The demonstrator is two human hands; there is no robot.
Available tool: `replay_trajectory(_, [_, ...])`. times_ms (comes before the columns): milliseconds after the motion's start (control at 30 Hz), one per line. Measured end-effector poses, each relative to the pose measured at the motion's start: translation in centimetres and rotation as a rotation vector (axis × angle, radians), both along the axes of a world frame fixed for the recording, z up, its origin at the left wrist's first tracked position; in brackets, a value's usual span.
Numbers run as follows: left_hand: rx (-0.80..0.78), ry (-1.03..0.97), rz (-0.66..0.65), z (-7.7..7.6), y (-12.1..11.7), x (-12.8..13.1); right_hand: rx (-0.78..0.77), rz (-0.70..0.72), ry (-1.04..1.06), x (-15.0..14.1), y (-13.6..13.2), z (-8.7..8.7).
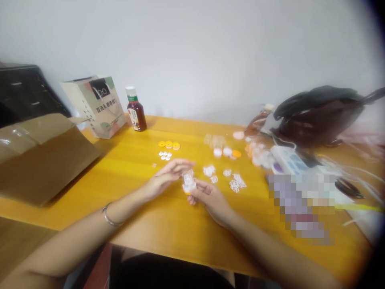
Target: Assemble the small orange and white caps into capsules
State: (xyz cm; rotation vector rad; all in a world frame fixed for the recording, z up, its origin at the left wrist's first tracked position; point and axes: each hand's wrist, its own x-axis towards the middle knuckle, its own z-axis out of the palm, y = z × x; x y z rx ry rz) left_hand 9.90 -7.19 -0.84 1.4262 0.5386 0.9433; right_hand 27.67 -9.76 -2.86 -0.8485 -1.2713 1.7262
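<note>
My right hand [212, 198] is closed around a small clear plastic container with a white and orange base [189, 185], held upright above the table. My left hand [168, 174] reaches to its top with fingers stretched out and thumb apart; the fingertips are blurred, so I cannot tell whether they touch it. Beyond my left hand lie several small white discs [165, 155] and three yellow rings [169, 144]. To the right of the container are white lattice-like plastic pieces [237, 182] and more of them in a small cluster [209, 170].
Further back sit clear plastic pieces [217, 141] beside white caps [227, 151] and an orange cap [236, 153]. A cardboard box [45, 160], paper bag [104, 108] and dark red bottle [136, 114] stand left. A power strip [290, 158], cables and a dark bag [319, 116] crowd the right.
</note>
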Motion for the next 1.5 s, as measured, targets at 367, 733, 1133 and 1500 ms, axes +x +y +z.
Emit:
replay_trajectory(367, [0.078,0.095,0.159,-0.3,-0.3,0.3,0.031,-0.012,-0.014,0.0,-0.1,0.0])
replay_trajectory(733, [0.134,0.191,0.242,0.0,-0.3,0.3,0.061,-0.01,-0.056,0.2,0.0,0.5])
replay_trajectory(1133, [0.134,0.218,0.119,0.2,-0.6,0.8,0.093,0.009,-0.091,0.1,-0.2,0.4])
replay_trajectory(1500, [-0.005,0.107,-0.099,0.8,-0.6,0.4,0.071,0.068,-0.028,0.1,-0.3,0.1])
